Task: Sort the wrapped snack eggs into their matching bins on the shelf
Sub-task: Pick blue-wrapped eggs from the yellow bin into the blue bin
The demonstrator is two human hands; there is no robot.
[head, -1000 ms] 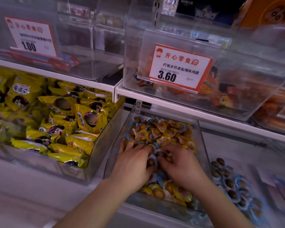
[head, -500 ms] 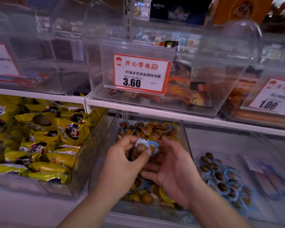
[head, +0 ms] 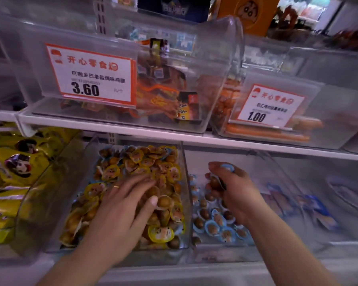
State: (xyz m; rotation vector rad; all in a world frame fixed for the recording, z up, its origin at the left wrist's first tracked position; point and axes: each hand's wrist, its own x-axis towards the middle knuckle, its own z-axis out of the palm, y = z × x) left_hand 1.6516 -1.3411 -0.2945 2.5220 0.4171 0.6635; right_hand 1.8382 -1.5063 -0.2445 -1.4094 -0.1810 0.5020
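Two eggs within right fingers

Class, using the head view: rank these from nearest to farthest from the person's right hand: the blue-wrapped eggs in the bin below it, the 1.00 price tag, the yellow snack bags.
1. Blue-wrapped eggs: directly beneath the right hand.
2. 1.00 price tag: upper shelf, above and slightly right.
3. Yellow snack bags: far left bin, beyond the left hand.

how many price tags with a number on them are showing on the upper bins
2. The 3.60 tag is on the front of the upper middle bin; the 1.00 tag is on the front of the upper bin to its right. Others may lie outside the view.
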